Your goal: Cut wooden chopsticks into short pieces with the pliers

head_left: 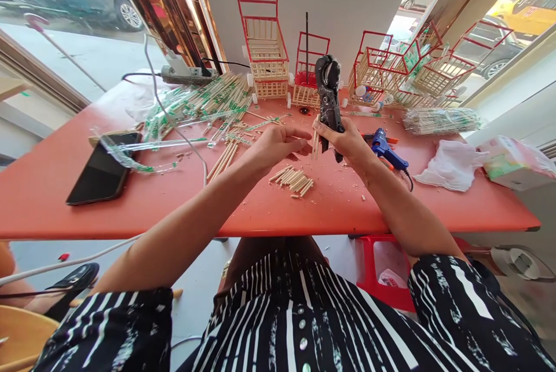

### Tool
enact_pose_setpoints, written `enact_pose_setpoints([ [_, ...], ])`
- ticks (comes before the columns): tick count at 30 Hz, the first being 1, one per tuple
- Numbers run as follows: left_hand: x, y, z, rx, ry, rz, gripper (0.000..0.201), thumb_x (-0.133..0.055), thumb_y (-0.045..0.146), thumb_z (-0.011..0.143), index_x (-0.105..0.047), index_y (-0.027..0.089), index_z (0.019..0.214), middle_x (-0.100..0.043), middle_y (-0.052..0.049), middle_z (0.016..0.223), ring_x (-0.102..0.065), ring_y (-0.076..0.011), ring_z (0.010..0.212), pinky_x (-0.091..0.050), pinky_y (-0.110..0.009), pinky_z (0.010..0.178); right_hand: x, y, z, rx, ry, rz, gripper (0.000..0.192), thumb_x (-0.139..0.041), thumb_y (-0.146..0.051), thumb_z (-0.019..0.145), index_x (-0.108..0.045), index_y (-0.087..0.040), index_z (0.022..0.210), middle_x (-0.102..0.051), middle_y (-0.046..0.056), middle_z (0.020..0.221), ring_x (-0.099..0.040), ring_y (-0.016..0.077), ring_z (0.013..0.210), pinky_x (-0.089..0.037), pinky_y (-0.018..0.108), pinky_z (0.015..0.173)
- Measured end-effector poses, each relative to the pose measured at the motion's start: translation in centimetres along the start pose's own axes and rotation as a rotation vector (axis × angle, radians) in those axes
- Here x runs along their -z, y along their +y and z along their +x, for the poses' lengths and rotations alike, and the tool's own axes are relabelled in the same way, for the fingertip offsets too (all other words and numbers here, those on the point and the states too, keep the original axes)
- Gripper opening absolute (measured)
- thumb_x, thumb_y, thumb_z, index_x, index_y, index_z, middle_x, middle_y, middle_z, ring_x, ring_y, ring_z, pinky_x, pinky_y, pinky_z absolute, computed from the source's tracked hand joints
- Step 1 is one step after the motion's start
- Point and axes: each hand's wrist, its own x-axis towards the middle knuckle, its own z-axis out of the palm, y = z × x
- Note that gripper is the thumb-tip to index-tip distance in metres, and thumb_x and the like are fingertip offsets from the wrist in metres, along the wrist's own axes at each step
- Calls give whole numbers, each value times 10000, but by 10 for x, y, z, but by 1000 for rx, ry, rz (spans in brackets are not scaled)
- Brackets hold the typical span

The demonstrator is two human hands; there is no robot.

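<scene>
My right hand (pixel 343 137) is wrapped round the black handles of a hand cutter (pixel 329 91), whose jaws point up and away from me. A few short wooden sticks (pixel 315 145) are pinched by the same hand, beside the handles. Just left of these sticks is my left hand (pixel 282 143), its fingers loosely bent and apart, with nothing visible in them. On the red table below lies a small heap of short cut sticks (pixel 295 179). Longer wooden sticks (pixel 223 159) lie to the left of the heap, partly behind my left forearm.
Wrapped sticks (pixel 195 105) and a black phone (pixel 104 168) lie left on the red table (pixel 260 218). Small stick-built carts (pixel 267 42) stand at the back. Rightward are a blue glue gun (pixel 388 150), a white cloth (pixel 452 164), a tissue pack (pixel 519 160) and bundled sticks (pixel 443 121).
</scene>
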Motion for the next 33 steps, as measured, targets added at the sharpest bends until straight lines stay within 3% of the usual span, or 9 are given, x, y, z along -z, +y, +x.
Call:
enact_pose_setpoints([
  [4,-8,-7,9,-19,-82,-140,414,-899,486,734,-810,126,919,-826,-128,891,-761,-182,811,-497,-246,676,-2,5,0,16,3,-18,576,-799,-756,737,-596,-218,765,-567,-18,637,-499,129,558,-415,303,530],
  [12,-16,-15,25,-38,29,-76,453,-958,522,578,-768,129,702,-775,-77,704,-566,-96,567,-385,-225,535,-3,10,2,129,40,-200,574,-721,-762,790,-534,-222,740,-509,-28,662,-446,128,634,-361,294,596],
  [21,-16,-33,32,-109,136,97,92,-729,208,767,-751,163,690,-668,13,587,-575,-103,548,-416,-214,563,-5,19,0,291,49,-385,198,-604,-380,896,-573,-217,788,-578,4,736,-477,165,706,-381,314,690],
  [26,-15,-41,34,-138,157,190,119,-686,158,768,-758,163,673,-608,41,528,-461,-82,495,-305,-220,516,-9,22,-2,312,24,-461,249,-587,-368,906,-471,-236,730,-557,16,749,-461,175,715,-373,325,709],
  [33,-12,-53,36,-178,150,204,134,-682,218,774,-777,154,704,-582,40,527,-445,-89,508,-299,-228,530,-9,21,-3,333,-21,-469,249,-574,-398,922,-505,-226,756,-576,16,765,-488,171,723,-371,319,710],
])
